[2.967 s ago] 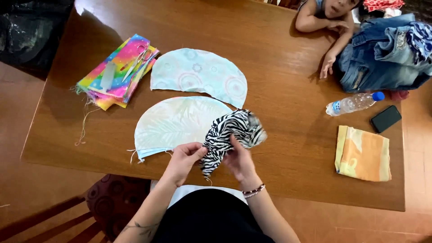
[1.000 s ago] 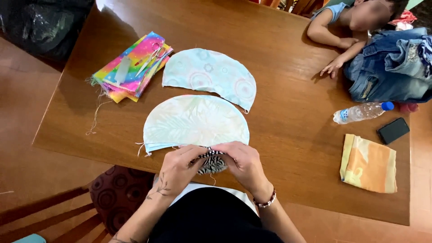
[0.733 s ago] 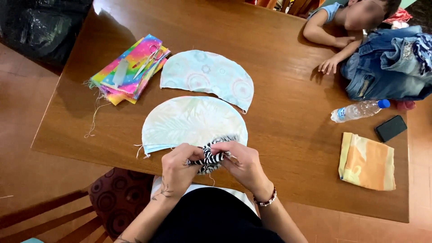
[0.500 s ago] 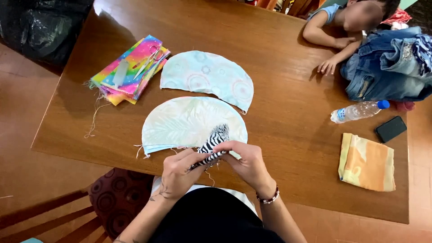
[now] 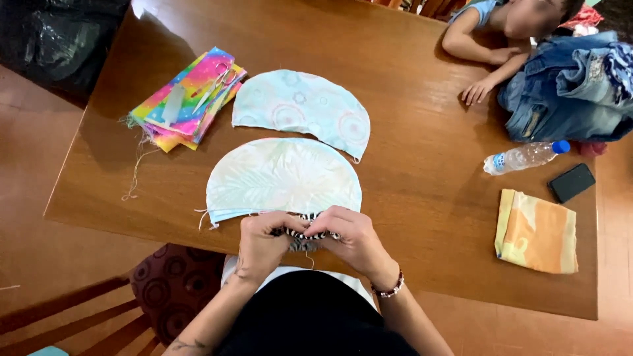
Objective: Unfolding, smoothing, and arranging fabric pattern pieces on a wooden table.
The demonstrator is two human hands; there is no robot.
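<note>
Head view: left hand and right hand are closed together on the zebra-striped cloth (mostly hidden between the fingers); just beyond the fingertips lies the pale half-round fabric piece on the wooden table.

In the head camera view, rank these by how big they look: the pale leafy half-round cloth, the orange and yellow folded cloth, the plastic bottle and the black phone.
Largest to smallest:
1. Pale leafy half-round cloth
2. Orange and yellow folded cloth
3. Plastic bottle
4. Black phone
The bottle and phone look close in size, so their order is unsure.
</note>
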